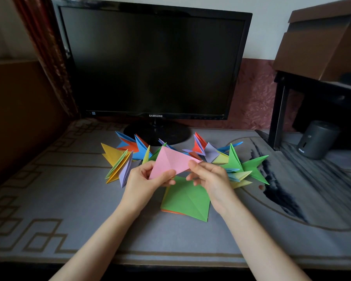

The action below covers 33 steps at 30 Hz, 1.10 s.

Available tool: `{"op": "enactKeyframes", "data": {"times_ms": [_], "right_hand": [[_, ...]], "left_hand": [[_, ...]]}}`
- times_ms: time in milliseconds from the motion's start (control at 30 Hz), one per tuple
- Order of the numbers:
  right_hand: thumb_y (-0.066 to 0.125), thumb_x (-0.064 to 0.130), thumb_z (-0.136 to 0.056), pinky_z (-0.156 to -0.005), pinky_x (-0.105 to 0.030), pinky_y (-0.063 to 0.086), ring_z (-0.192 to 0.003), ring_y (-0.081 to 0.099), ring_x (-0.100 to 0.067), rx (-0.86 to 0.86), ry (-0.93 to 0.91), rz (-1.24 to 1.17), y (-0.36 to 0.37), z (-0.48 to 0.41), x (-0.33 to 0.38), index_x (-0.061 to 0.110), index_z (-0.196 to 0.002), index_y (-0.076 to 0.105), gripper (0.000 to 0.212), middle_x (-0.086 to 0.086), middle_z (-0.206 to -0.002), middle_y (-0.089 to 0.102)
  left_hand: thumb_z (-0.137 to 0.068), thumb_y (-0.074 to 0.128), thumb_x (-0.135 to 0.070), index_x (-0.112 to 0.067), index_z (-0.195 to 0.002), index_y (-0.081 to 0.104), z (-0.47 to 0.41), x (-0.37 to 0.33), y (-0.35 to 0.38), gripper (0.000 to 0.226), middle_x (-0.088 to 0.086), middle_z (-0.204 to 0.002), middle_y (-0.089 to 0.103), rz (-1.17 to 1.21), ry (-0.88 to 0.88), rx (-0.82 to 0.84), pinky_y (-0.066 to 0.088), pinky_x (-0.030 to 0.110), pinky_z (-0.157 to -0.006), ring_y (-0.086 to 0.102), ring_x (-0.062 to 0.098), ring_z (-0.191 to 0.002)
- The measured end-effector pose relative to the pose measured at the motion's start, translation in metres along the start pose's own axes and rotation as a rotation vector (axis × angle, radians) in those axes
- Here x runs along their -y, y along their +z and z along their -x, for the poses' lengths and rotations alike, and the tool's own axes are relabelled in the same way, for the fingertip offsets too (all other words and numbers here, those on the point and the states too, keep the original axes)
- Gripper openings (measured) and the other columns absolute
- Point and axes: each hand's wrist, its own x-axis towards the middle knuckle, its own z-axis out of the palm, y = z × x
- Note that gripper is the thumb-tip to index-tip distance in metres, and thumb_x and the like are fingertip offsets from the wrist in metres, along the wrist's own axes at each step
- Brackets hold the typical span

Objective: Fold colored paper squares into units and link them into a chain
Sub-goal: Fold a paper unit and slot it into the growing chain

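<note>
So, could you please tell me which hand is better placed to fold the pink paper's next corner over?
Probably the right hand: its fingertips pinch the free right tip of the pink paper, while the left hand anchors the lower-left corner in a fuller grip.

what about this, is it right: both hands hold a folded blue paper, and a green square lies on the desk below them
Not quite. The head view shows the folded paper is pink, not blue. The left hand and right hand both hold it, and the green square lies on the desk below them.
</note>
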Motion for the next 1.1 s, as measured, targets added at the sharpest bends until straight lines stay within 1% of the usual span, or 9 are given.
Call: {"op": "enactKeyframes", "data": {"times_ms": [100,233,433,633,833,900,967,1033,1100], "right_hand": [[0.069,0.012,-0.079,-0.050,-0.018,0.039,-0.056,0.061,-0.012,-0.046,0.013,-0.032,-0.002,-0.002,0.000,0.008,-0.078,0.071,0.006,0.000,-0.068,0.068],[0.070,0.017,-0.076,-0.049,-0.018,0.040,-0.057,0.062,-0.014,-0.062,0.030,-0.062,-0.001,-0.001,0.001,0.006,-0.083,0.071,0.013,-0.002,-0.071,0.066],[0.065,0.021,-0.082,-0.050,-0.020,0.039,-0.058,0.063,-0.015,-0.043,0.056,-0.070,0.000,0.000,0.002,0.008,-0.088,0.071,0.016,-0.008,-0.077,0.067],[0.059,0.018,-0.087,-0.049,-0.020,0.044,-0.062,0.067,-0.019,-0.011,0.070,-0.119,0.001,0.000,0.004,0.005,-0.094,0.068,0.017,-0.009,-0.078,0.072],[0.058,0.039,-0.078,-0.053,-0.024,0.048,-0.074,0.067,-0.021,0.107,0.080,-0.095,0.003,0.001,0.004,0.003,-0.106,0.064,0.046,-0.011,-0.092,0.071],[0.065,0.035,-0.073,-0.055,-0.025,0.047,-0.074,0.065,-0.020,0.132,0.052,0.011,0.006,0.003,0.001,0.003,-0.092,0.067,0.039,-0.009,-0.085,0.070],[0.071,0.022,-0.073,-0.055,-0.023,0.047,-0.070,0.063,-0.018,0.131,0.033,0.089,0.007,0.004,-0.001,0.004,-0.079,0.069,0.019,-0.005,-0.073,0.069],[0.070,0.010,-0.079,-0.054,-0.022,0.047,-0.066,0.062,-0.015,0.128,0.010,0.123,0.007,0.004,-0.003,0.006,-0.076,0.071,0.005,-0.002,-0.068,0.069],[0.068,0.006,-0.081,-0.054,-0.021,0.046,-0.064,0.061,-0.012,0.143,-0.010,0.154,0.008,0.004,-0.004,0.006,-0.078,0.071,0.005,0.000,-0.068,0.069]], "left_hand": [[-0.075,0.074,-0.010,-0.006,-0.093,0.069,-0.001,0.001,-0.001,0.018,0.009,-0.083,0.072,0.007,-0.009,-0.006,0.058,0.023,-0.069,0.071,0.017,-0.068],[-0.076,0.074,-0.009,-0.007,-0.092,0.069,0.000,0.001,0.001,0.016,0.008,-0.083,0.072,0.011,-0.002,-0.008,0.058,0.022,-0.068,0.071,0.017,-0.068],[-0.074,0.075,-0.012,-0.008,-0.092,0.069,-0.001,0.001,0.000,0.019,0.010,-0.085,0.072,0.010,0.000,-0.009,0.059,0.025,-0.072,0.071,0.017,-0.069],[-0.072,0.075,-0.017,-0.008,-0.093,0.068,0.000,0.002,-0.002,0.024,0.004,-0.078,0.074,0.006,0.007,-0.024,0.057,0.021,-0.068,0.071,0.015,-0.070],[-0.076,0.073,-0.010,-0.012,-0.094,0.068,0.000,0.002,-0.004,0.018,-0.002,-0.078,0.074,0.010,0.040,-0.043,0.057,0.021,-0.070,0.071,0.015,-0.070],[-0.073,0.074,-0.014,-0.011,-0.094,0.068,0.001,0.001,-0.004,0.021,0.000,-0.080,0.074,0.006,0.045,-0.029,0.058,0.023,-0.070,0.071,0.017,-0.071],[-0.069,0.075,-0.018,-0.008,-0.094,0.068,0.002,0.001,-0.003,0.027,0.003,-0.082,0.073,0.001,0.045,-0.010,0.058,0.023,-0.070,0.071,0.017,-0.070],[-0.071,0.075,-0.014,-0.007,-0.092,0.069,0.002,0.001,-0.002,0.023,0.003,-0.080,0.073,-0.009,0.047,0.010,0.057,0.021,-0.068,0.071,0.016,-0.069],[-0.075,0.073,-0.008,-0.007,-0.091,0.068,0.002,0.001,-0.001,0.017,0.002,-0.077,0.073,-0.014,0.053,0.026,0.056,0.018,-0.065,0.071,0.015,-0.068]]}}
